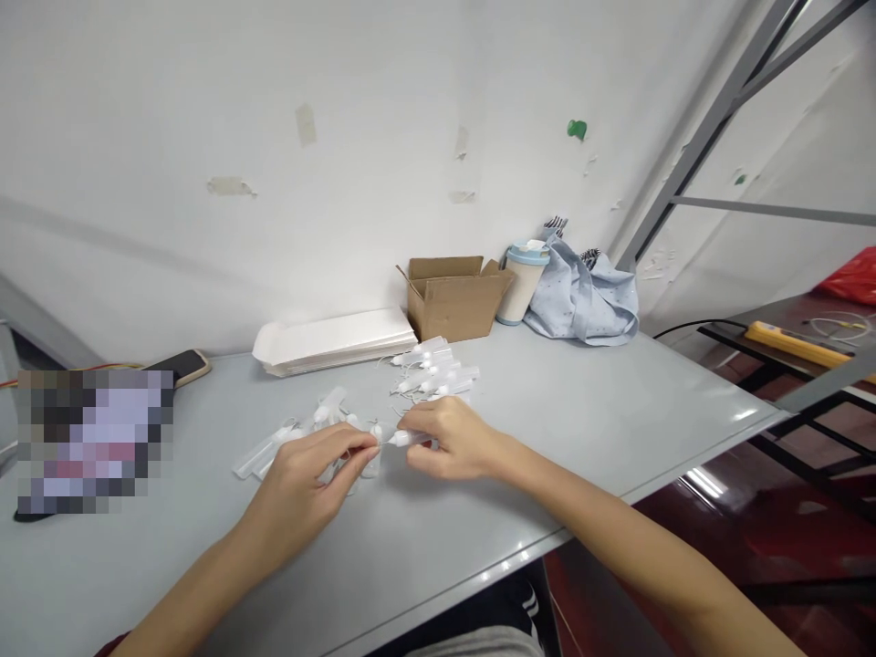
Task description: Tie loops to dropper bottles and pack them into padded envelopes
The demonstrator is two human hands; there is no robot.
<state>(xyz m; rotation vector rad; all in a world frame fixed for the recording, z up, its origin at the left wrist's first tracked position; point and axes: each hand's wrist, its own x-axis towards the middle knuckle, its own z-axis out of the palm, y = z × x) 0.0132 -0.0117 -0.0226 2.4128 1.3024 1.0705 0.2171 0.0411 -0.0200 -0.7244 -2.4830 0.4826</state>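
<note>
My right hand (448, 440) is closed around a small clear plastic tube with a white tip (403, 439), held just above the grey table (602, 420). My left hand (307, 479) pinches something small and white at that tip; I cannot make out what. Under and behind my left hand lies a loose heap of clear tubes and white caps (301, 433). A second pile of similar tubes (434, 370) lies just beyond my right hand.
A stack of white sheets (335, 342), an open cardboard box (453, 297), a lidded cup (524, 281) and a blue cloth (585, 297) line the wall. A phone (179, 365) lies far left. The table edge runs diagonally at right; a metal rack (794, 351) stands beyond.
</note>
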